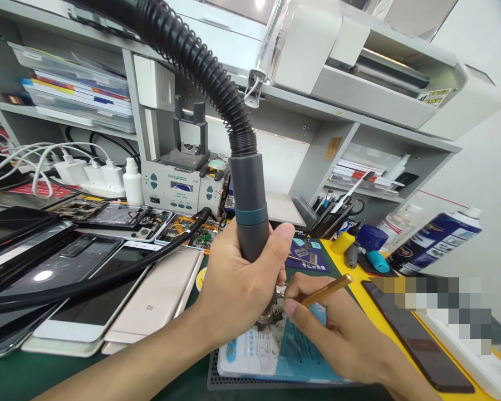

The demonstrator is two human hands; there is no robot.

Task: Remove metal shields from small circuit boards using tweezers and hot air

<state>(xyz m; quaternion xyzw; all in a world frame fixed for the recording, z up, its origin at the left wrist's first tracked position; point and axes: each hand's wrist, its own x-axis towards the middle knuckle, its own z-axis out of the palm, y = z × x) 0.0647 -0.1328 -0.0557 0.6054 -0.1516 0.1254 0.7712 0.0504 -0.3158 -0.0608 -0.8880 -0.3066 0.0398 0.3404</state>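
Both hands: hot-air handle (249, 206) in left hand (234, 284)

Both forearms bare, no sleeves, gloves, watch or rings visible. Left hand (237, 284) and right hand (338, 328): short trimmed nails, thumbnail showing on left.

Matt grey plastic handle (250, 206), ribbed black rubbery hose (200, 61), brassy metal tool (328, 289), glossy blue card (292, 351).

two hands (234, 278), one hot-air handpiece (250, 206), one gold tweezers (325, 291), three white chargers (94, 170)
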